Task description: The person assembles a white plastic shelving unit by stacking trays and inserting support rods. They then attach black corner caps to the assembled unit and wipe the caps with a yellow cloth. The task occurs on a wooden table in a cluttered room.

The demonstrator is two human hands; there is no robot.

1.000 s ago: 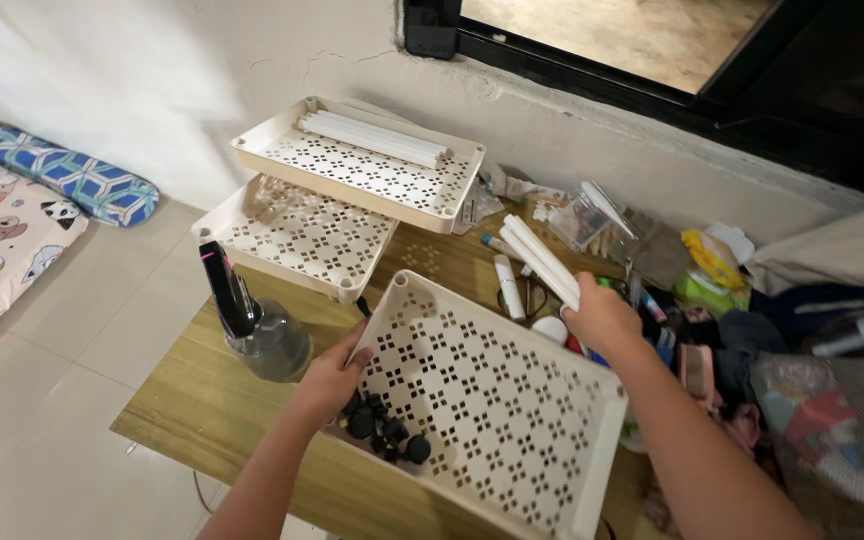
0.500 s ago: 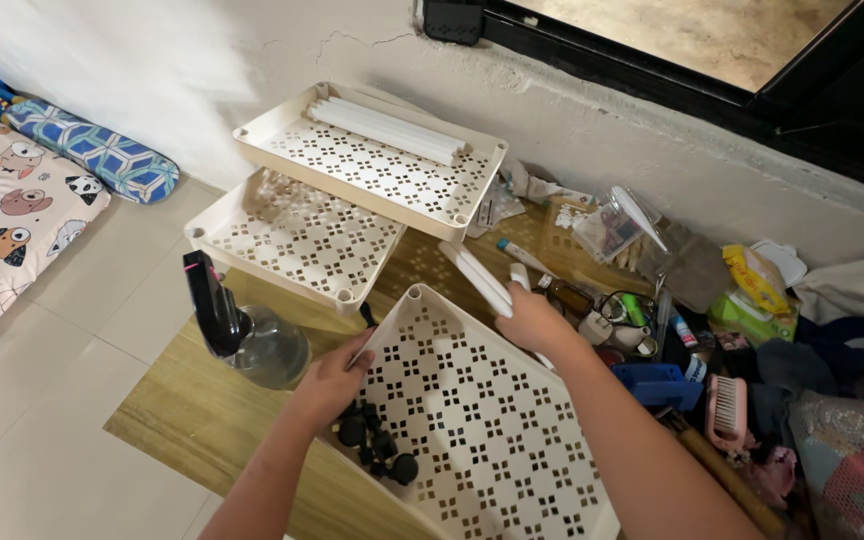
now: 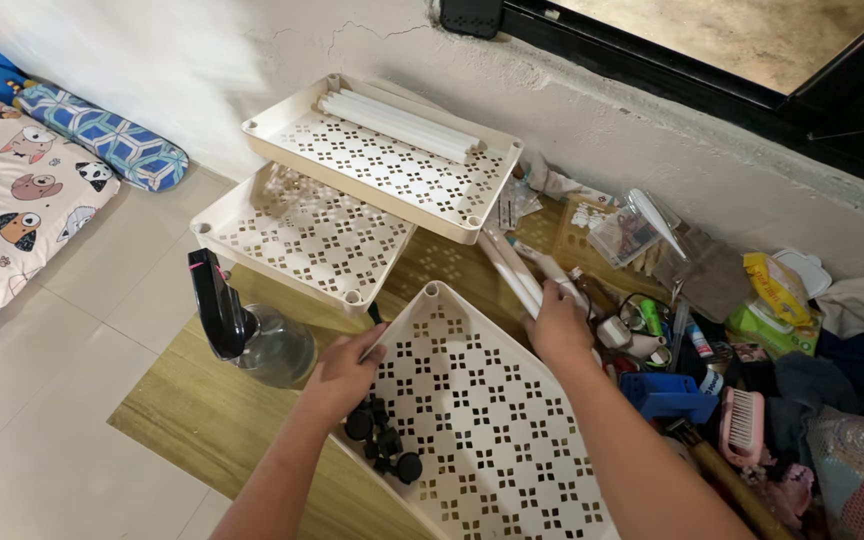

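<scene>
From the head camera, looking down: the left hand is gripping the near-left rim of a cream perforated tray, fingers closed over the edge. That tray is lying tilted across the front of the low wooden bench, one corner pointing away from the person, and a cluster of small black caster wheels is sitting in its near-left corner, just below the left hand.

The right hand is clamping a bundle of white plastic tubes just beyond the tray's far-right edge; the tubes are angling up and away toward the stacked trays. Whether the hand itself is touching the tray's rim is hard to tell.

Two more cream trays are standing behind: an upper tray with a row of white tubes lying along its far wall, and a lower tray sticking out beneath it to the left.

A clear spray bottle with a black trigger head is standing on the bench just left of the left hand. To the right, clutter is spreading along the wall: a blue plastic piece, a pink brush and a yellow packet. A patterned mattress is lying on the tiled floor at far left.
</scene>
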